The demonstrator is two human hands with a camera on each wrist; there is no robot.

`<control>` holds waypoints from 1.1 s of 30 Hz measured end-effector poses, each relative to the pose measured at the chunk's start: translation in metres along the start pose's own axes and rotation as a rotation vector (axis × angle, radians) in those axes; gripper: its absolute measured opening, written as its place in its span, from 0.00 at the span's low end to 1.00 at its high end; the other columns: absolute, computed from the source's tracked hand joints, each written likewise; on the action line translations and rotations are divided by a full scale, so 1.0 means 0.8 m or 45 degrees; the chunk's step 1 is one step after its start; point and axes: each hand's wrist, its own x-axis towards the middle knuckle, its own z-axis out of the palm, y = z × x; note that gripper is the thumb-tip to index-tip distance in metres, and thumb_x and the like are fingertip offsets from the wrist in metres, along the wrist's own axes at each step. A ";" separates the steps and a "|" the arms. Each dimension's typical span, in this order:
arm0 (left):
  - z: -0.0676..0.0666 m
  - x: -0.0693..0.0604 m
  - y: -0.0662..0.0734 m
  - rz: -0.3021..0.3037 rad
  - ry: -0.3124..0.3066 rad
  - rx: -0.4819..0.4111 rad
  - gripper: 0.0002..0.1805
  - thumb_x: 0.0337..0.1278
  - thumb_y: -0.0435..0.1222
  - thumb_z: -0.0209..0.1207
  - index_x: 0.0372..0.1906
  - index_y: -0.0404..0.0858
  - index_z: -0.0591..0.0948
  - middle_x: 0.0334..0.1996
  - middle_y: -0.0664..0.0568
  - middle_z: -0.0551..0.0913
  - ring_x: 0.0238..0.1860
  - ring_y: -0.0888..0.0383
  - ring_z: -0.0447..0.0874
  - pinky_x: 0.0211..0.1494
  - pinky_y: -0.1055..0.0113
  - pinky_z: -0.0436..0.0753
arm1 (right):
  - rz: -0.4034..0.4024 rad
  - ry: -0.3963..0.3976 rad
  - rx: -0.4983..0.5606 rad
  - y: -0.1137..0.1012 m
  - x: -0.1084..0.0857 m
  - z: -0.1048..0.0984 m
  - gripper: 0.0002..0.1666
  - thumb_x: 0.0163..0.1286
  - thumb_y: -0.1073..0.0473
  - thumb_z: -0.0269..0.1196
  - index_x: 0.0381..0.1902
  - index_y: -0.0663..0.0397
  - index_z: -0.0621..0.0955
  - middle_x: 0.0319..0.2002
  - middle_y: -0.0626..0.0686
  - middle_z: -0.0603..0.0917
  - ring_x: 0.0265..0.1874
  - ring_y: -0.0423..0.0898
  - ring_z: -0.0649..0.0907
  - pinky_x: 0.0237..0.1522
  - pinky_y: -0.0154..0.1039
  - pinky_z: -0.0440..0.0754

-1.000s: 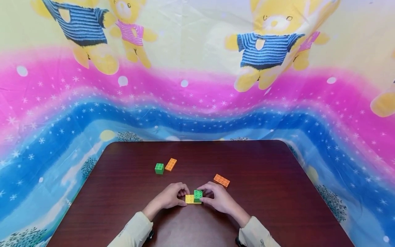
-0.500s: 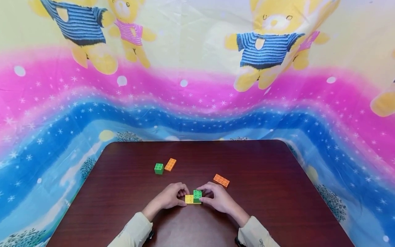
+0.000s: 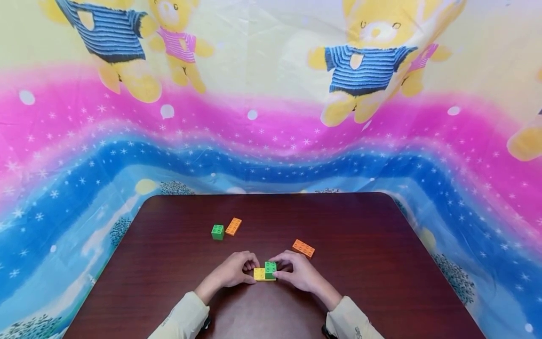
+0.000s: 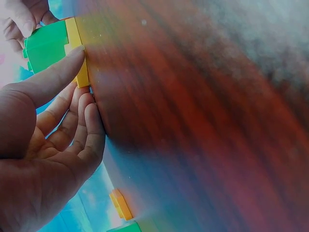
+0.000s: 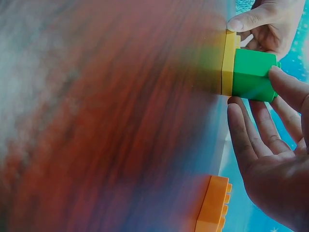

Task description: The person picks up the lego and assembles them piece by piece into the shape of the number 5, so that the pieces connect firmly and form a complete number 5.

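Note:
A flat yellow toy building brick (image 3: 259, 274) lies on the table in front of the person, with a taller green building block (image 3: 270, 269) seated on its right half. The left hand (image 3: 234, 270) pinches the yellow brick's left end; its thumb lies along the near side in the left wrist view, where the brick's edge (image 4: 82, 72) shows. From the right, the right hand (image 3: 301, 272) holds the green block between thumb and fingers. In the right wrist view the green block's side (image 5: 252, 75) stands flush against the yellow brick (image 5: 227, 67).
A second green block (image 3: 218, 231) and a flat orange brick (image 3: 234, 226) lie farther back to the left. Another orange brick (image 3: 303, 248) sits just beyond the right hand. The dark wooden table (image 3: 360, 235) is backed by a printed curtain (image 3: 271, 141).

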 end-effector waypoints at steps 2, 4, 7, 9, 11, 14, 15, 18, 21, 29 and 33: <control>0.001 -0.001 -0.001 -0.009 0.000 0.003 0.16 0.49 0.32 0.78 0.41 0.42 0.84 0.36 0.54 0.81 0.38 0.60 0.79 0.44 0.67 0.82 | 0.005 0.001 0.002 0.000 -0.001 0.002 0.20 0.68 0.59 0.72 0.57 0.47 0.86 0.47 0.46 0.85 0.46 0.50 0.87 0.47 0.34 0.86; 0.001 -0.002 -0.001 -0.011 0.002 0.007 0.16 0.49 0.32 0.78 0.41 0.42 0.84 0.36 0.54 0.81 0.38 0.60 0.79 0.44 0.68 0.82 | 0.011 0.000 -0.005 -0.001 -0.001 0.003 0.20 0.68 0.59 0.73 0.57 0.47 0.86 0.47 0.46 0.84 0.46 0.50 0.87 0.47 0.34 0.86; 0.002 -0.002 -0.001 -0.014 0.002 0.004 0.16 0.49 0.32 0.78 0.41 0.43 0.84 0.36 0.55 0.81 0.38 0.60 0.79 0.44 0.68 0.81 | 0.019 -0.007 -0.028 -0.002 -0.001 0.002 0.20 0.68 0.60 0.72 0.57 0.47 0.86 0.47 0.46 0.85 0.47 0.50 0.87 0.48 0.36 0.86; 0.003 -0.002 0.000 -0.016 -0.001 -0.003 0.16 0.49 0.32 0.78 0.41 0.43 0.84 0.36 0.55 0.81 0.38 0.60 0.79 0.44 0.69 0.81 | 0.025 -0.013 -0.045 -0.003 -0.001 0.002 0.20 0.68 0.60 0.72 0.58 0.47 0.86 0.48 0.46 0.85 0.46 0.49 0.87 0.48 0.38 0.87; 0.003 -0.002 0.000 -0.016 -0.004 -0.012 0.16 0.49 0.32 0.78 0.41 0.43 0.84 0.36 0.55 0.81 0.38 0.60 0.78 0.43 0.69 0.81 | 0.034 -0.019 -0.054 -0.005 -0.002 0.001 0.20 0.68 0.60 0.72 0.58 0.48 0.86 0.48 0.47 0.86 0.46 0.48 0.87 0.49 0.39 0.87; 0.003 -0.002 0.001 -0.015 -0.002 -0.020 0.16 0.49 0.32 0.78 0.41 0.42 0.84 0.36 0.54 0.81 0.38 0.59 0.79 0.43 0.69 0.81 | 0.049 -0.023 -0.059 -0.008 -0.001 -0.001 0.20 0.68 0.59 0.73 0.57 0.48 0.86 0.48 0.48 0.86 0.46 0.48 0.88 0.49 0.40 0.87; 0.002 -0.002 0.001 -0.017 0.000 -0.018 0.16 0.49 0.32 0.78 0.41 0.42 0.84 0.36 0.54 0.81 0.38 0.59 0.79 0.43 0.69 0.81 | 0.050 -0.022 -0.059 -0.009 -0.001 -0.002 0.20 0.68 0.59 0.73 0.57 0.48 0.86 0.49 0.48 0.86 0.47 0.48 0.88 0.49 0.40 0.87; 0.002 -0.002 0.001 -0.015 0.008 -0.015 0.16 0.48 0.31 0.78 0.41 0.41 0.84 0.35 0.54 0.82 0.38 0.59 0.79 0.43 0.68 0.81 | 0.050 -0.019 -0.066 -0.009 0.001 -0.001 0.20 0.67 0.58 0.73 0.57 0.48 0.86 0.49 0.49 0.87 0.48 0.48 0.88 0.50 0.41 0.87; 0.001 -0.002 0.000 0.005 0.015 -0.018 0.16 0.46 0.30 0.79 0.40 0.40 0.84 0.35 0.53 0.82 0.37 0.59 0.79 0.42 0.67 0.81 | 0.029 -0.012 -0.067 -0.008 0.001 0.000 0.20 0.67 0.59 0.73 0.57 0.50 0.87 0.50 0.50 0.87 0.48 0.48 0.88 0.51 0.43 0.87; 0.003 -0.001 -0.002 0.042 0.027 -0.026 0.17 0.45 0.30 0.79 0.40 0.40 0.84 0.34 0.53 0.82 0.37 0.59 0.80 0.42 0.67 0.81 | 0.046 -0.025 -0.053 -0.008 0.002 -0.002 0.20 0.67 0.60 0.73 0.57 0.51 0.87 0.49 0.51 0.88 0.48 0.49 0.88 0.51 0.45 0.87; 0.003 0.001 -0.004 0.033 0.033 -0.028 0.17 0.45 0.30 0.79 0.39 0.40 0.84 0.34 0.54 0.82 0.37 0.60 0.79 0.42 0.68 0.81 | 0.077 -0.045 -0.062 -0.010 0.002 -0.003 0.20 0.68 0.59 0.72 0.58 0.48 0.87 0.50 0.49 0.88 0.50 0.48 0.88 0.51 0.42 0.87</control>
